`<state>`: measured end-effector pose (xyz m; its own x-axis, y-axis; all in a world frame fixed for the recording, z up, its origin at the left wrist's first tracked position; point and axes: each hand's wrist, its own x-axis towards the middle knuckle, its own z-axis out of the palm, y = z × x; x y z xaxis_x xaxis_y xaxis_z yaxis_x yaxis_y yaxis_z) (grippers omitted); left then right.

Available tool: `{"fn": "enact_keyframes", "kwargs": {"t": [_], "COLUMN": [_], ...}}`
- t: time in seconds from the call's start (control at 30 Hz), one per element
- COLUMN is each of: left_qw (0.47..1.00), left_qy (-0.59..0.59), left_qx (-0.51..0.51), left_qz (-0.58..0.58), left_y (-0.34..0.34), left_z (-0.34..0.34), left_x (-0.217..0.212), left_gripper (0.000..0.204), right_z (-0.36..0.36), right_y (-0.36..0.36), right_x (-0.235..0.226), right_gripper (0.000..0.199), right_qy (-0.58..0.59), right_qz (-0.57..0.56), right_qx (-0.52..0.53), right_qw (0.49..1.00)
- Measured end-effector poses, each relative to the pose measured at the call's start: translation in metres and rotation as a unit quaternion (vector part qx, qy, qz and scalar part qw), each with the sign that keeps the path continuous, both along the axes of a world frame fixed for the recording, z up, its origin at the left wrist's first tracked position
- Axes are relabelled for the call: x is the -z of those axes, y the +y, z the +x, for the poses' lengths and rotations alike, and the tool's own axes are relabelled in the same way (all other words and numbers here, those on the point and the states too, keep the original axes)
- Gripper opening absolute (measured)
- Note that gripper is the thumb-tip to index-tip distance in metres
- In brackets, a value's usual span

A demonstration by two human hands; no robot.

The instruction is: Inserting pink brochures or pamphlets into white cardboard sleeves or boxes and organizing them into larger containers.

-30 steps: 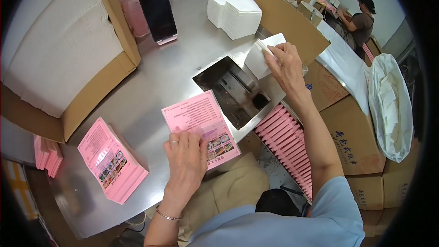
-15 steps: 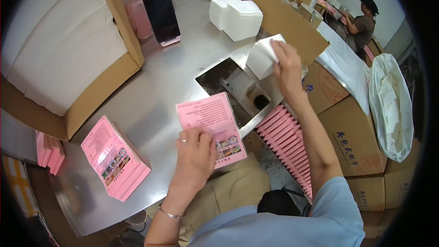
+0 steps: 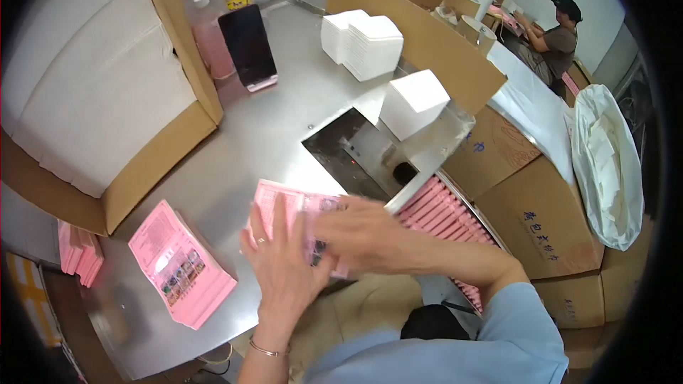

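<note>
Both hands on a pink leaflet at the table's near edge.

A pink leaflet stack (image 3: 181, 264) lies well left of the left hand (image 3: 284, 267), whose spread fingers press the pink leaflet (image 3: 295, 206); the right hand (image 3: 363, 231), open and blurred, lies across it, white block (image 3: 413, 103) beyond.

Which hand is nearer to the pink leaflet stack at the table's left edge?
Left. The left hand is on the single leaflet, just right of the stack. The right hand lies farther right, across that same leaflet.
</note>
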<state>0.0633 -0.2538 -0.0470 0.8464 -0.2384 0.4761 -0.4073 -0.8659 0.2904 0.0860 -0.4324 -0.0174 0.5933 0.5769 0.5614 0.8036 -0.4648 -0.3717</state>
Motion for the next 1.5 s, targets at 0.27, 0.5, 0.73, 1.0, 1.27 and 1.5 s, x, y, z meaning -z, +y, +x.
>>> {"fn": "enact_keyframes", "kwargs": {"t": [0.27, 0.5, 0.73, 1.0, 1.27, 1.5], "left_qw": [0.995, 0.995, 0.989, 0.997, 0.99, 0.994], "left_qy": [0.02, 0.012, 0.045, 0.019, 0.097, 0.079], "left_qx": [-0.06, -0.026, 0.017, 0.064, 0.097, 0.059], "left_qz": [0.073, 0.1, 0.139, 0.042, -0.036, -0.057], "left_y": [-0.01, -0.01, -0.013, -0.014, 0.012, -0.013], "left_z": [0.002, -0.001, -0.009, -0.002, -0.004, 0.0], "left_x": [-0.011, -0.019, -0.018, -0.012, -0.026, -0.03], "left_gripper": [0.061, 0.064, 0.056, 0.046, 0.065, 0.071], "right_z": [0.086, 0.091, 0.088, 0.085, -0.033, 0.071], "right_y": [-0.123, -0.129, -0.122, -0.136, -0.013, 0.014], "right_x": [-0.009, -0.004, -0.004, -0.004, 0.033, 0.054], "right_gripper": [0.021, 0.017, 0.019, 0.024, 0.038, 0.022], "right_qy": [-0.142, -0.124, -0.137, -0.118, -0.16, -0.076], "right_qz": [-0.123, -0.04, -0.049, -0.045, -0.085, -0.12], "right_qx": [0.439, 0.412, 0.413, 0.398, 0.033, 0.22], "right_qw": [0.879, 0.902, 0.899, 0.909, 0.983, 0.965]}}
